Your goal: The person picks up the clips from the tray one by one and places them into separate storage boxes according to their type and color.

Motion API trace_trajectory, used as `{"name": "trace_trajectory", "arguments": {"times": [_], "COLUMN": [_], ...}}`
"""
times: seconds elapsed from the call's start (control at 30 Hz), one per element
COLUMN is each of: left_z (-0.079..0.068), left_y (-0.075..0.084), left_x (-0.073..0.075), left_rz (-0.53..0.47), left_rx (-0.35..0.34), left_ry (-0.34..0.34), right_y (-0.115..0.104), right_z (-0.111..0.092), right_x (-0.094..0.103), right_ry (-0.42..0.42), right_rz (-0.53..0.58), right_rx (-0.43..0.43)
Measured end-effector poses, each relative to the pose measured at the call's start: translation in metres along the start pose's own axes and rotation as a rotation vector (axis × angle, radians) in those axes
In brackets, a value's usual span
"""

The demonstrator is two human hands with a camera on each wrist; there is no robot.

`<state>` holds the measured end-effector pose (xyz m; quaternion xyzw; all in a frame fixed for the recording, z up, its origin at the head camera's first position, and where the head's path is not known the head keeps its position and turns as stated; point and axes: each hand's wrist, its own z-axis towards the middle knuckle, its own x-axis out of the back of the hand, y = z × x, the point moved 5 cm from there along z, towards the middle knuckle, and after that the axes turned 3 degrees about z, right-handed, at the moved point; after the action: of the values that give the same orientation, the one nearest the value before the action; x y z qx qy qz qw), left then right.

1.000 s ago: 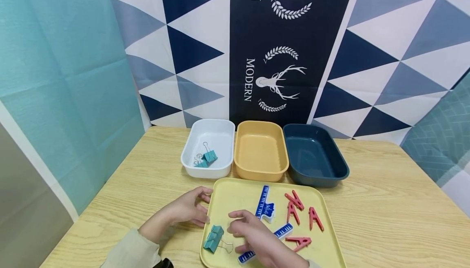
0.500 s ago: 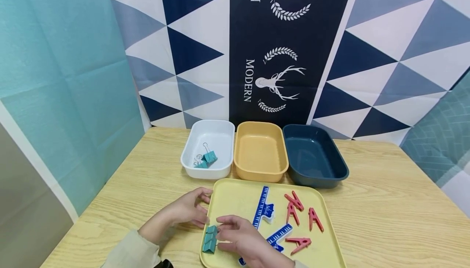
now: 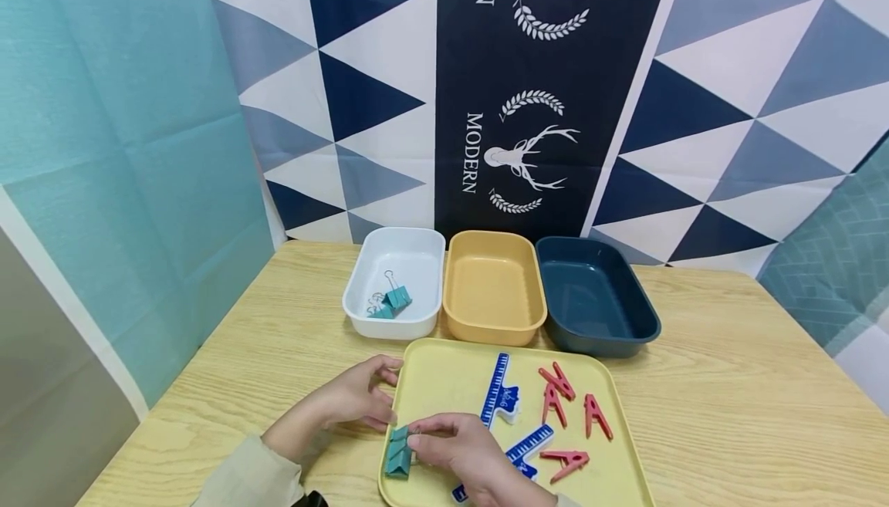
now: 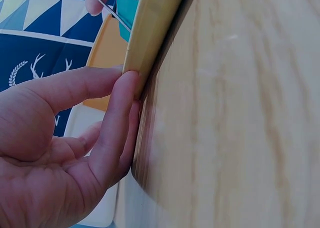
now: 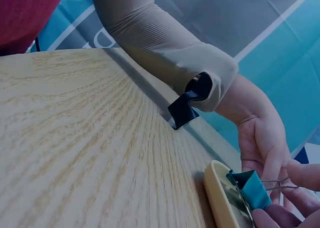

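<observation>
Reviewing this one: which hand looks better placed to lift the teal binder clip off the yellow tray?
Likely the right hand: its grip is at the teal binder clip, apparently pinching a wire handle. The left hand touches the left edge of the yellow tray, better suited to steadying.

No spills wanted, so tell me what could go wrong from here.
The right hand pinches the teal binder clip by its wire handle, so it might slip or swing. That hand also reaches over a blue clip, which it could nudge. The left hand holds the yellow tray; a tug might shift everything on it.
</observation>
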<state>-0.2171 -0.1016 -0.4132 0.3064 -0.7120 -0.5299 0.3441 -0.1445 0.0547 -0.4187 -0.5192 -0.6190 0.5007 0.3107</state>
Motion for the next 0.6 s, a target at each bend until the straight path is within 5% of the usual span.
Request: {"name": "trace_trajectory", "arguments": {"times": [0.37, 0.6], "left_z": [0.001, 0.002], "left_y": [0.001, -0.001], "left_x": [0.0, 0.0], "left_rz": [-0.002, -0.003], "left_rx": [-0.002, -0.006], "left_ry": [-0.001, 0.0], "right_y": [-0.015, -0.019], "right_z": [-0.006, -0.005], "right_x": [0.006, 0.004], "right_ry": [0.067, 0.052], "right_rz": [-0.093, 0.01], "right_rx": [0.125, 0.144]}}
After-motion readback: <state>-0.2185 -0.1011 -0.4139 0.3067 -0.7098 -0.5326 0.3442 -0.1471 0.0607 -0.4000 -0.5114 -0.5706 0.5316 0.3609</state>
